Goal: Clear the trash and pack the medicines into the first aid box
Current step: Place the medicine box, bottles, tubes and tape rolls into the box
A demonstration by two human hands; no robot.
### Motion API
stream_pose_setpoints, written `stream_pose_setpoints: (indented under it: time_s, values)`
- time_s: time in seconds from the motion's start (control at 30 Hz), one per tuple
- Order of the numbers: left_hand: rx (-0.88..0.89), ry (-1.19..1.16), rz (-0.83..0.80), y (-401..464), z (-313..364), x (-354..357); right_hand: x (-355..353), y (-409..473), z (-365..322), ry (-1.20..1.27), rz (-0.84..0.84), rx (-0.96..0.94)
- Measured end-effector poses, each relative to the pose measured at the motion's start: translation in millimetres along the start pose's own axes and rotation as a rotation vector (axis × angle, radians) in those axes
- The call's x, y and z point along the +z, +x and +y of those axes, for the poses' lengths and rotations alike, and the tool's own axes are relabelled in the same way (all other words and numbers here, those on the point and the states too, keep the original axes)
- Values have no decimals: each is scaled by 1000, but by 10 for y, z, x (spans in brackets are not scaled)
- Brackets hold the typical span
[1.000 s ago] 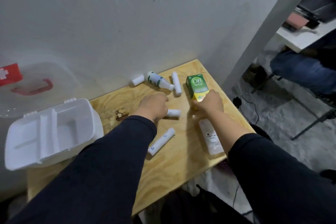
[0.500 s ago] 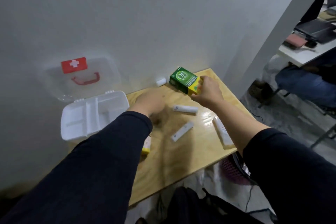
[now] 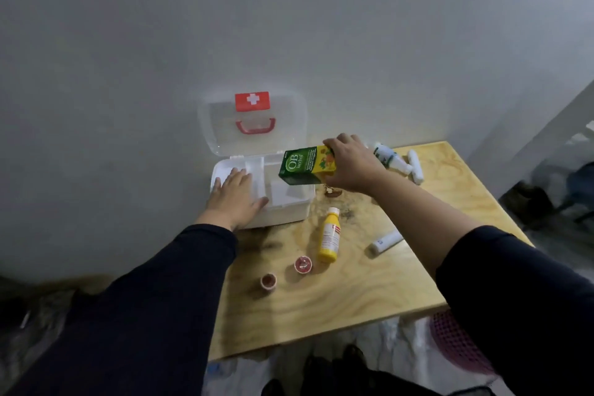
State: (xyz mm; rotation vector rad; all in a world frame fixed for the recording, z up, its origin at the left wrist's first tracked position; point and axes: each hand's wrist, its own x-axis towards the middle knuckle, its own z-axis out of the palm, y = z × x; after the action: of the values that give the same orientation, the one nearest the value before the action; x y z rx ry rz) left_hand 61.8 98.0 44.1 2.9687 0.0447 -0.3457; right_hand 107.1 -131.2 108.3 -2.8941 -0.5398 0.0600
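Two arms reach over the table (image 3: 369, 292), dark sleeves pushed toward the white first aid box (image 3: 283, 212) with its clear lid (image 3: 225, 125) propped open against the wall. Left hand (image 3: 236, 194) lies flat, fingers spread, on the box's front edge, grasping nothing. Right hand (image 3: 352, 164) grips the green carton (image 3: 305, 165) by its yellow end, tilted above the box's right compartment. Yellow bottle (image 3: 329, 236) lies near the box; two small red cups (image 3: 303, 264) sit nearer the table's front edge.

Dim, flat light; soft focus, dark corners, wide-angle bending at edges.
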Motion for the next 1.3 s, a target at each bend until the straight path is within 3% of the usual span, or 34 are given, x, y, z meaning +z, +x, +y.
stream_pose_setpoints:
  time_s: [0.2, 0.5, 0.77, 1.13, 1.3]
  values:
    - [9, -17, -7, -30, -196, 154, 109, 377, -324, -115, -106, -45]
    - [42, 103, 56, 10, -275, 270, 790, 645, -570, 63, -174, 4]
    - [40, 118, 59, 15, -300, 300, 1182, 794, -675, 76, -140, 122]
    - [44, 152, 27, 29, -300, 265, 1109, 770, -680, 160, -186, 179]
    - [68, 131, -16, 77, -260, 50, 778, 540, -526, 224, -91, 142]
